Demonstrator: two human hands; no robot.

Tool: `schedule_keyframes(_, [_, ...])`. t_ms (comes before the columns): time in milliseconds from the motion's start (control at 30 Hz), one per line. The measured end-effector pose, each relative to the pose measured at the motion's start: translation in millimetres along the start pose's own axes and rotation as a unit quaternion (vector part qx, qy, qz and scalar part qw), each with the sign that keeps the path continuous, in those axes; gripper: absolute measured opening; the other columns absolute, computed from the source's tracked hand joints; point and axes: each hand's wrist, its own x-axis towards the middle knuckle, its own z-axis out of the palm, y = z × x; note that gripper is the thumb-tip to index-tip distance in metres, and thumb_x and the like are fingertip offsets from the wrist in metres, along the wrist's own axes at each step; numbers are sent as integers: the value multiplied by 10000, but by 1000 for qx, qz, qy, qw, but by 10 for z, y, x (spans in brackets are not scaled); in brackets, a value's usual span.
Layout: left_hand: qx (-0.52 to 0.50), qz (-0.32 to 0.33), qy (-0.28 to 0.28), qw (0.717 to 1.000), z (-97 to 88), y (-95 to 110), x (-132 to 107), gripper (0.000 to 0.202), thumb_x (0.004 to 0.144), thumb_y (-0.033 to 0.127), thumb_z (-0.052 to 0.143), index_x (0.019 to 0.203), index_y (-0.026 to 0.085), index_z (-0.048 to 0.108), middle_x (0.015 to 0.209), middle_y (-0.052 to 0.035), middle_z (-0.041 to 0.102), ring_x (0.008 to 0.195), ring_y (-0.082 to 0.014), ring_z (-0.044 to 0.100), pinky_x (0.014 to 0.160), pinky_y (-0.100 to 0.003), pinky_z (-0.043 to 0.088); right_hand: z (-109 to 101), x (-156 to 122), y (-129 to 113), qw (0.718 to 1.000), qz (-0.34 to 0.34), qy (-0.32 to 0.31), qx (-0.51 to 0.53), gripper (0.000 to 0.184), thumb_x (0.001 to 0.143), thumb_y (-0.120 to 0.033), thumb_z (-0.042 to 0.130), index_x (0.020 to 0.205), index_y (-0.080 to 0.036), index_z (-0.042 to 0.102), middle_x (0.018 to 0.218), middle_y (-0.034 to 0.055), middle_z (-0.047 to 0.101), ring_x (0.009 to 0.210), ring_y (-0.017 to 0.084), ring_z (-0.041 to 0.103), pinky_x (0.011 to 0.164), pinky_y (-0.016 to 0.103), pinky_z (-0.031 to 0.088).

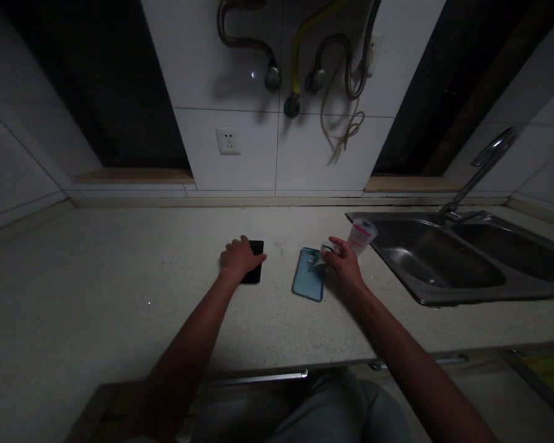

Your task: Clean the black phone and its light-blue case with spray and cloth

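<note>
My left hand (240,258) lies on a black phone (255,264) that rests flat on the pale countertop (120,277), fingers curled over its left side. A light blue phone case (308,283) lies to its right. My right hand (344,263) is beside the case's upper right corner, its fingers pinched on a small grey, crumpled piece (321,257) that touches the case. A small clear cup with a red label (362,235) stands just behind this hand.
A stainless double sink (443,258) with a tall tap (484,163) is set into the counter at the right. The tiled back wall carries a socket (228,141) and several hoses (305,55). The counter's front edge runs near my knees.
</note>
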Motion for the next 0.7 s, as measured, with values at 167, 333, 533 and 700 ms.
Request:
schedule_keyframes(167, [-148,-43,-81,985,-60,-26,17,603,380,446,926,820,201,594,1082,-246,674,1164,-478,572,964,-517,412,13,-36,-20,999,-11,-33,-8,562,595,-346,803,1099,-256,570,647,-92,450,566,113,477,515,233,410])
schedule_keyframes(333, [-219,-18,-106,970,2,-99,74,550,366,311,931,762,213,563,934,-157,714,1065,-396,638,878,-429,469,28,-52,-15,999,-10,-48,-13,559,593,-352,799,1091,-263,563,664,-88,458,570,114,468,508,233,399])
schedule_keyframes(533, [-432,34,-251,866,106,-73,60,386,479,229,884,783,169,654,755,-58,703,721,-234,653,711,-364,518,51,-72,-41,999,-10,-37,11,547,595,-340,805,1082,-246,572,611,-109,425,523,94,422,491,216,362])
schedule_keyframes(700, [-642,-32,-285,712,130,82,-13,437,629,279,835,1017,187,656,914,-82,744,656,-181,649,672,-337,540,55,-97,-121,999,5,-40,14,511,571,-353,817,1032,-220,640,682,-54,567,583,122,507,544,251,416])
